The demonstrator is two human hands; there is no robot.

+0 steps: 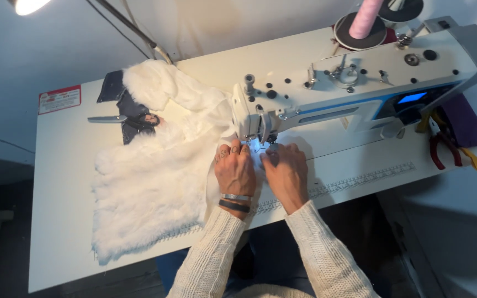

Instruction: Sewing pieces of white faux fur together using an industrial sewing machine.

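The white fur fabric (150, 182) lies spread over the left-middle of the white bench (62, 221), its right edge drawn in under the needle area of the white industrial sewing machine (349, 83). The fur's lower edge runs close to the near edge of the bench, and its upper part bunches up behind the machine head. To the left of the fur the bench top is bare out to its left edge; to the right of the hands a strip of bench with a printed ruler (360, 182) lies open along the front.

The left hand (234, 168) rests flat on the fabric just left of the needle, fingers together and pressing down, with two bands on the wrist. The right hand (285, 172) sits just beside it, fingers curled down onto the fabric edge right at the presser foot; whether it pinches the fabric or only presses on it cannot be told. The two hands nearly touch.

Black-handled scissors (122, 119) lie on a dark piece of cloth (118, 99) at the fur's upper left. A pink thread cone (364, 19) stands behind the machine. Red-handled pliers (443, 146) lie at the bench's right end, beside a purple cloth (465, 124)
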